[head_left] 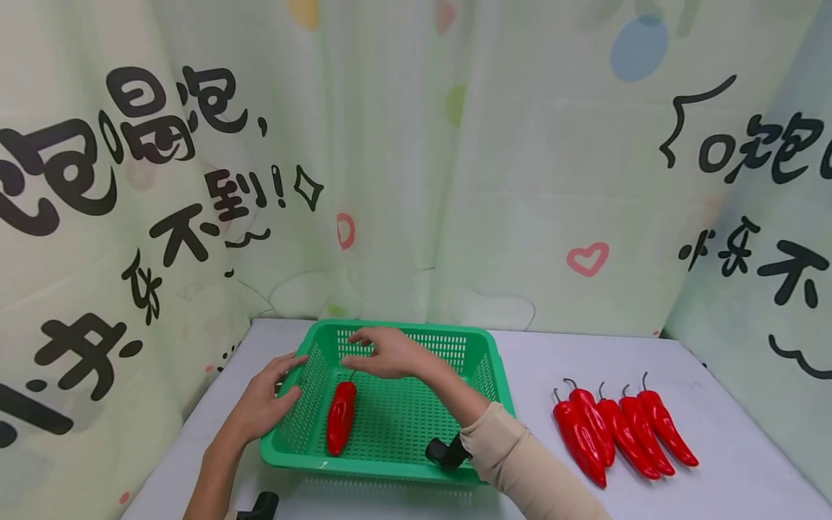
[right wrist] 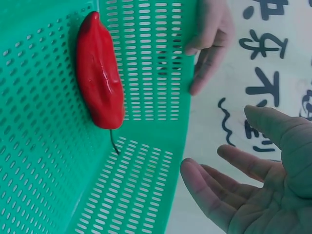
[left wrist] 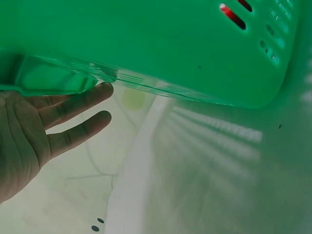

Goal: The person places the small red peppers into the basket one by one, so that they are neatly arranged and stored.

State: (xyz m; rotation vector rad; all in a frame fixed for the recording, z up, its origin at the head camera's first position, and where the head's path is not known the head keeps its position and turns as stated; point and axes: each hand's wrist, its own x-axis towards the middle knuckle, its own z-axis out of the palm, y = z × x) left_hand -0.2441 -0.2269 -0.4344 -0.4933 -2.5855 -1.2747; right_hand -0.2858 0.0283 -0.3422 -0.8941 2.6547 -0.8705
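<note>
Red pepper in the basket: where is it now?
In the head view, the pepper lies in the left part of the basket, below the right hand.

Pale printed curtain point(head_left: 390, 166) behind white table point(head_left: 728, 419)

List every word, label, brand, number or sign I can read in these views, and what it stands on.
"快乐不到!" on the curtain, left side of the head view.
"泡," on the curtain, above that line.
"乐不" on the curtain, far right; the character before it is caught in a fold.
Other curtain characters: too cut off or distorted to read surely.
Basket and peppers: no lettering visible.
</note>
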